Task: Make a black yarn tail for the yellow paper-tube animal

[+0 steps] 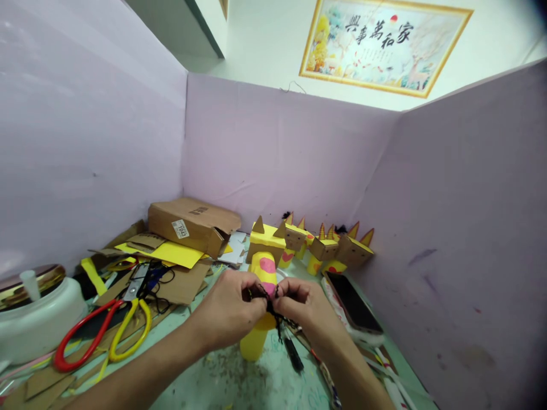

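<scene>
A yellow paper figure with pink patches and a cardboard head with pointed ears stands on the table in front of me. Black yarn lies against its body, loose ends hanging down. My left hand pinches the yarn from the left side. From the right, my right hand pinches it too, and the fingertips of both hands nearly meet at the figure. Part of the figure's middle is hidden behind my fingers.
Red-and-yellow-handled scissors lie left among cardboard scraps, near a white jar. A cardboard box sits behind them. Similar cardboard figures stand at the back right, near a phone. Lilac panels enclose the table.
</scene>
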{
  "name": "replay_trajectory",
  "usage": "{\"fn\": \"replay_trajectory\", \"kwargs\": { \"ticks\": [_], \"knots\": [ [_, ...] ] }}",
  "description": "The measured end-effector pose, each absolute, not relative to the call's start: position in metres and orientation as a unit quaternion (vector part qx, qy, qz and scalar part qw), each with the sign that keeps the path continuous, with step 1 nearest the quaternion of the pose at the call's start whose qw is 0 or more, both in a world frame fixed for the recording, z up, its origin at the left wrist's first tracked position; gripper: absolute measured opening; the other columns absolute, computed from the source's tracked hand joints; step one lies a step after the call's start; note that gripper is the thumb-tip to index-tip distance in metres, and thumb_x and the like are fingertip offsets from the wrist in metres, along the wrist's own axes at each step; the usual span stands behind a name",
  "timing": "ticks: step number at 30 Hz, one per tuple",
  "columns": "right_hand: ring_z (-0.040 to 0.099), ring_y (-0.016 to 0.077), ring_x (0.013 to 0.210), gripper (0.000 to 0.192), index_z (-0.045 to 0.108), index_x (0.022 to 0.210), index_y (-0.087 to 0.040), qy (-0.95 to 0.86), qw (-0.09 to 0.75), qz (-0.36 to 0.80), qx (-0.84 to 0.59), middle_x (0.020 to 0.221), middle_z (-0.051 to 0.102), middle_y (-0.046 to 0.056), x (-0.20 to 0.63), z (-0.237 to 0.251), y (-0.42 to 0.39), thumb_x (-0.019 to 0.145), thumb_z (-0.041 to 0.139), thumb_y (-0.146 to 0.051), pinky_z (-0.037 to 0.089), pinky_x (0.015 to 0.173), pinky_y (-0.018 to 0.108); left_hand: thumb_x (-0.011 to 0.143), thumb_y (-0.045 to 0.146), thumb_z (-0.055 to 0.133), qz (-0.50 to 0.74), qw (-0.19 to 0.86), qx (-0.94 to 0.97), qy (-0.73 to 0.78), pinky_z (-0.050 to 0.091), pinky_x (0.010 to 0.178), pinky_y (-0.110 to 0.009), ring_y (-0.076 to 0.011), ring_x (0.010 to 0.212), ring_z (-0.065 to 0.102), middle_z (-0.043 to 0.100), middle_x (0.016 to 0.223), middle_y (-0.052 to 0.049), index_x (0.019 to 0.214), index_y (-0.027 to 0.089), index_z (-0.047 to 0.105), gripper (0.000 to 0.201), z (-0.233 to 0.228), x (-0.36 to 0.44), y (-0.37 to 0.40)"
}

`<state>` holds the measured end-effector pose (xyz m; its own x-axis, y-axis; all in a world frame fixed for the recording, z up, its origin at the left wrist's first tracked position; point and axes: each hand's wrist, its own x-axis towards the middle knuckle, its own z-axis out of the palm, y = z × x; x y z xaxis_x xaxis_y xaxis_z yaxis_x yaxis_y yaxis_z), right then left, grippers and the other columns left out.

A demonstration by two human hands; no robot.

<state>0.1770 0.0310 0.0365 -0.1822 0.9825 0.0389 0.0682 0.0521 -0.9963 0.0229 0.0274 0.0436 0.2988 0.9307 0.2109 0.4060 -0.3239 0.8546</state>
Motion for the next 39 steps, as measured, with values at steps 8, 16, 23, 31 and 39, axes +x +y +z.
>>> {"fn": "replay_trajectory", "kwargs": {
  "ticks": [8, 16, 23, 31, 39],
  "knots": [
    [0.039, 0.0103, 0.054, 0.013, 0.056, 0.058, -0.016, -0.591, 0.444, 0.487, -0.466, 0.056, 0.051, -0.002, 0.179, 0.039, 0.031, 0.050, 0.059, -0.025, 0.030, 0.053, 0.024, 0.065, 0.021, 0.052, 0.352, 0.352, 0.709, 0.501, 0.029, 0.050, -0.023, -0.0110, 0.054, 0.040, 0.048, 0.053, 0.003, 0.058, 0.014, 0.059, 0.011, 0.045, 0.018, 0.033],
    [0.038, 0.0103, 0.052, 0.008, 0.059, 0.058, -0.017, -0.619, 0.444, 0.449, -0.466, 0.055, 0.049, -0.002, 0.176, 0.035, 0.029, 0.056, 0.058, -0.025, 0.028, 0.049, 0.023, 0.065, 0.023, 0.053, 0.372, 0.407, 0.695, 0.462, 0.030, 0.050, -0.022, -0.0102, 0.055, 0.039, 0.048, 0.055, 0.003, 0.062, 0.013, 0.060, 0.013, 0.049, 0.020, 0.030],
    [0.043, 0.0104, 0.053, 0.012, 0.063, 0.064, -0.016, -0.627, 0.435, 0.428, -0.485, 0.058, 0.054, -0.002, 0.178, 0.035, 0.030, 0.056, 0.057, -0.022, 0.033, 0.052, 0.024, 0.063, 0.021, 0.051, 0.364, 0.374, 0.699, 0.489, 0.029, 0.050, -0.022, -0.0101, 0.054, 0.038, 0.046, 0.053, 0.003, 0.058, 0.014, 0.057, 0.011, 0.049, 0.018, 0.033],
    [0.046, 0.0119, 0.056, 0.015, 0.064, 0.060, -0.015, -0.598, 0.454, 0.457, -0.477, 0.058, 0.057, 0.000, 0.175, 0.034, 0.030, 0.058, 0.064, -0.030, 0.036, 0.055, 0.025, 0.071, 0.040, 0.052, 0.384, 0.422, 0.678, 0.464, 0.023, 0.043, -0.022, -0.0084, 0.042, 0.033, 0.039, 0.044, 0.007, 0.065, 0.015, 0.059, 0.027, 0.054, 0.019, 0.031],
    [0.046, 0.0111, 0.053, 0.015, 0.064, 0.062, -0.016, -0.579, 0.456, 0.469, -0.487, 0.058, 0.059, 0.000, 0.175, 0.037, 0.030, 0.053, 0.065, -0.029, 0.034, 0.053, 0.024, 0.065, 0.033, 0.064, 0.286, 0.410, 0.731, 0.464, 0.029, 0.048, -0.021, -0.0089, 0.053, 0.039, 0.052, 0.065, 0.004, 0.090, 0.014, 0.067, 0.031, 0.064, 0.005, 0.031]
  ]
}}
